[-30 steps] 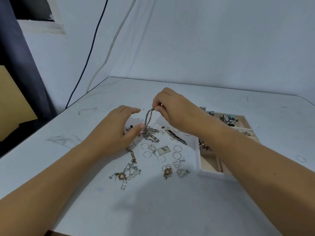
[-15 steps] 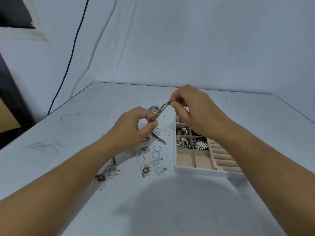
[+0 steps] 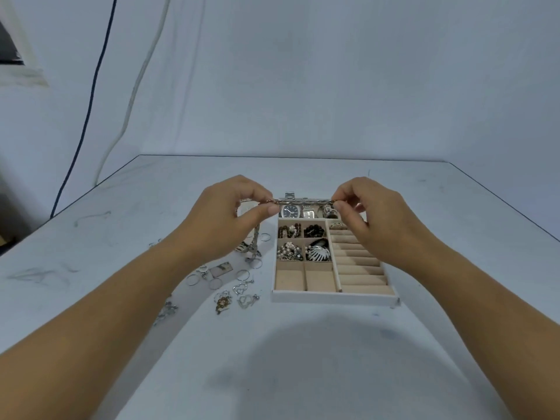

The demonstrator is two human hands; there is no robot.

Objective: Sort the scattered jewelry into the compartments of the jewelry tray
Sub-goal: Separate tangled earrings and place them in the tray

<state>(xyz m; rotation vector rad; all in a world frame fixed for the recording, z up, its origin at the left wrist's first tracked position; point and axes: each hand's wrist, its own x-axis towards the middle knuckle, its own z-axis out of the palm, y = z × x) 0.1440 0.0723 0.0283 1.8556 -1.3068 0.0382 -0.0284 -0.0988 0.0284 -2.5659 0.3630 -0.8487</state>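
A thin metal chain bracelet [image 3: 304, 201] is stretched level above the far end of the jewelry tray [image 3: 333, 297]. My left hand [image 3: 224, 218] pinches its left end and my right hand [image 3: 368, 215] pinches its right end. The white tray has beige compartments: watches [image 3: 291, 211] in the far row, beads and pearls [image 3: 289, 250] and a black-and-white hair claw [image 3: 318, 252] in the middle, and ring rolls on the right. Loose hoops, heart pendants [image 3: 242, 288] and chains lie scattered on the table left of the tray.
The white table [image 3: 272, 359] has a left edge by a dark gap and a far edge against a white draped wall. A black cable [image 3: 91, 95] and a white cable hang at the back left. A small rectangular pendant [image 3: 221, 268] lies among the hoops.
Both hands carried the bracelet right, from over the scattered pile to above the tray's far end, and pulled it out straight and level. The view shifted right with them.
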